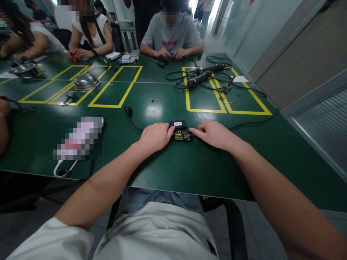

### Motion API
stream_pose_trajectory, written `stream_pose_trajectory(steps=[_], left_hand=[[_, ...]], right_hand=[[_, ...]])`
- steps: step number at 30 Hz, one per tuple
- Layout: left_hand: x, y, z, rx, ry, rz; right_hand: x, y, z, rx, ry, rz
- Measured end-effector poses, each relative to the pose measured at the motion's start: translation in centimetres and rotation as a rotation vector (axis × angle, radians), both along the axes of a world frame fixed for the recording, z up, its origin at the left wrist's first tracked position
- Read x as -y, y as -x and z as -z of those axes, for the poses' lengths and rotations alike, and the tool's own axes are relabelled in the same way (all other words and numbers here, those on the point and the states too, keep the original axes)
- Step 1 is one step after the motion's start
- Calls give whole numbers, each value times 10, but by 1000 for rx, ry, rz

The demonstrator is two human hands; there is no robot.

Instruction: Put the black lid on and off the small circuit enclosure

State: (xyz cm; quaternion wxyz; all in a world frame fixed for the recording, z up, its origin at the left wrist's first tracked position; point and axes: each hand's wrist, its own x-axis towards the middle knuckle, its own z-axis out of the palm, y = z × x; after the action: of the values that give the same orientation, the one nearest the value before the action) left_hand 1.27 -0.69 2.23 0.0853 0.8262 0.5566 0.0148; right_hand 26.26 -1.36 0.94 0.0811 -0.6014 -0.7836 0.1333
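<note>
An opened black power adapter lies on the green table in front of me. Its lower case shows a green circuit board [182, 137] with ring-shaped coils and coloured wires. Just behind it sits the ribbed black lid [178, 124] with a white label. At the left end, my left hand [155, 136] is closed around the adapter's edge, its thumb against the case. My right hand [214, 134] is at the right end with fingers curled and thumb tip beside the board; what its fingers hold is hidden. A black cord with a plug [128, 110] comes out past my left hand.
Another black cable [253, 121] runs off to the right. Tangled cords and black tools [200, 77] lie on yellow-taped boxes. A metal bowl [86, 82] stands farther left, and a blurred-out pouch-like item [81, 139] lies nearer. Several people sit across the table.
</note>
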Motion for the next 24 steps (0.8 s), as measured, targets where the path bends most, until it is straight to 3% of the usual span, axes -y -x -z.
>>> stream_pose_trajectory(steps=[4,10,24], left_hand=[[-4,3,-3,102,-2,-8],[-4,2,-2,28,17,43],[-9,6,3,87,14,70]], right_hand=[[-1,-4,-2,-45,-35,-14],[-3,-3,0,-25,0,-19],[-3,-4,3,-58,3,-33]])
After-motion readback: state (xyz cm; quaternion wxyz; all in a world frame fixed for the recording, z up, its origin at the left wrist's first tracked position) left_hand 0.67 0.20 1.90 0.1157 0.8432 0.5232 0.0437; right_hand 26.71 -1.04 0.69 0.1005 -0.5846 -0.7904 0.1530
